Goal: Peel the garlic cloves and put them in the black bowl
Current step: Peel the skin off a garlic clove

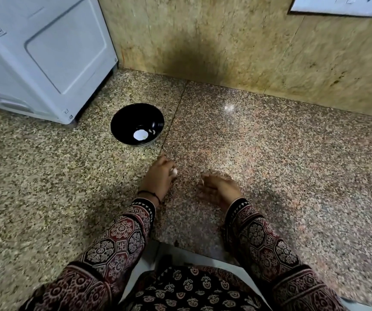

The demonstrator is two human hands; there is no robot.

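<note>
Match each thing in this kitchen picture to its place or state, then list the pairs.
Things:
1 black bowl
2 left hand
3 white appliance
4 switch plate

Places or states:
A on the wall, top right
B holds a garlic clove
C far left on the counter
D contains white pieces

Pairs: 1-D, 2-B, 3-C, 4-A

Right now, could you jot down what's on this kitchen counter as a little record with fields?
surface: speckled granite counter
black bowl: just left of the seam in the stone, pale bits inside
left hand: pinches a small white garlic clove
right hand: blurred, grip unclear
background: white appliance at back left
</note>
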